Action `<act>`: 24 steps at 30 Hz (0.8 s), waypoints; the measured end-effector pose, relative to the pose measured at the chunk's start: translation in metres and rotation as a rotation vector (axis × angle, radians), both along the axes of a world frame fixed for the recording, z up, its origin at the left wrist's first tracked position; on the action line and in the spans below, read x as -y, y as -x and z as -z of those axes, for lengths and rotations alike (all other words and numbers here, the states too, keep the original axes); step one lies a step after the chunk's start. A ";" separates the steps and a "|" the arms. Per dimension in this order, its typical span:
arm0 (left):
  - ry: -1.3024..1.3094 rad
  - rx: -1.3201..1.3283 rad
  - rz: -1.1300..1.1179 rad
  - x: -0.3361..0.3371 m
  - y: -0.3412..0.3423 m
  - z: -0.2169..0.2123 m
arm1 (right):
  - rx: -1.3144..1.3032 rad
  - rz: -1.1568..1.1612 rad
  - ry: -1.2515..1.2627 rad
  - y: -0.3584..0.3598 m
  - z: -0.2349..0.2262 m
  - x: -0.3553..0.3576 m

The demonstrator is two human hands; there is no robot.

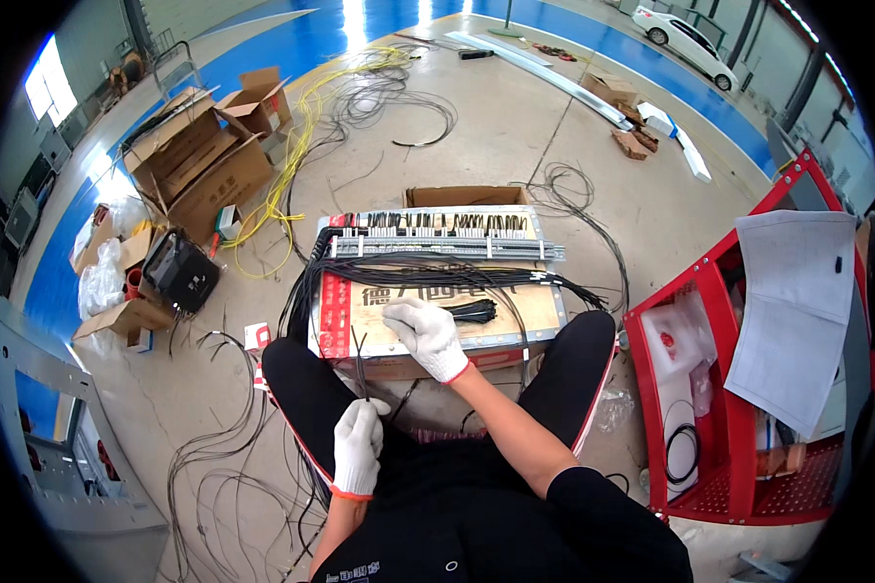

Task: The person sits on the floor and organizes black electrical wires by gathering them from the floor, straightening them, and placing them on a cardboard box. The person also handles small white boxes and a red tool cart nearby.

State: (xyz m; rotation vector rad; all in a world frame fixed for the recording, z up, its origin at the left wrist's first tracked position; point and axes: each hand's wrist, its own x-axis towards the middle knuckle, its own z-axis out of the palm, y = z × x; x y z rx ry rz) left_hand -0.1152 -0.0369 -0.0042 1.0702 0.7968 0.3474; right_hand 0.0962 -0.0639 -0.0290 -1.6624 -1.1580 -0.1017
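Note:
My left hand [359, 442], in a white knit glove with a red cuff, is closed on thin black cables [361, 367] whose ends stick up and spread apart. Above and to the right, my right hand [424, 336], gloved the same way, has its fingers drawn together over the near part of the box; whatever is between them is hidden or too small to see. Beside its fingers lies a bundle of black cable ties [473, 311]. A thick bundle of black cables [418, 266] runs across the box [544, 309], below a grey slotted rail assembly [442, 249] with a row of black-and-white wire ends.
Loose black cables [228, 476] cover the floor at left. Open cardboard boxes [214, 185], a black case [181, 272] and yellow cable [306, 126] lie farther off. A red metal cabinet [734, 389] with a paper sheet [797, 301] stands close at right. Long white strips [554, 78] lie far back.

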 end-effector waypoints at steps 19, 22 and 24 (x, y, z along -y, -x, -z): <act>-0.300 0.076 -0.074 -0.016 -0.014 0.017 | -1.170 -0.255 -0.162 0.105 -0.034 0.091; -1.014 -0.223 -0.044 -0.010 -0.016 0.022 | -0.521 -0.253 -0.075 0.101 -0.040 0.085; -1.110 -0.368 0.015 -0.004 -0.015 0.018 | -0.139 -0.248 0.028 0.088 -0.048 0.072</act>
